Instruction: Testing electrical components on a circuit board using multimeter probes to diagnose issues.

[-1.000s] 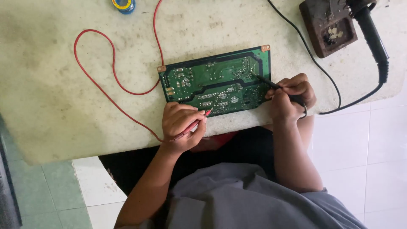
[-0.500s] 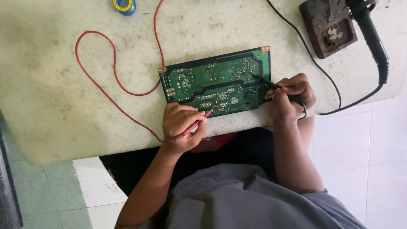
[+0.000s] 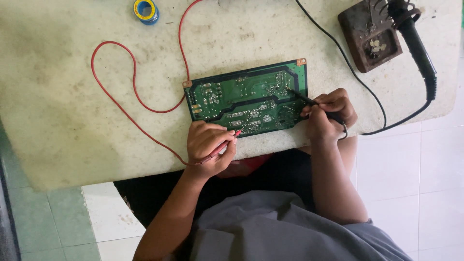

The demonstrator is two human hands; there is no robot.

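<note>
While curled, hands (image 3: 211,146) pinch probes (image 3: 305,100)

Left grip (image 3: 209,149), right grip (image 3: 327,116) curled closed.

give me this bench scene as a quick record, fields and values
surface: worn pale table
left hand: grips red test probe, tip at circuit board's near edge
right hand: grips black test probe, tip on board
circuit board: green, solder side up, flat
red lead: loops across table
soldering iron: in brown stand, far right
solder spool: blue and yellow, far edge
</note>
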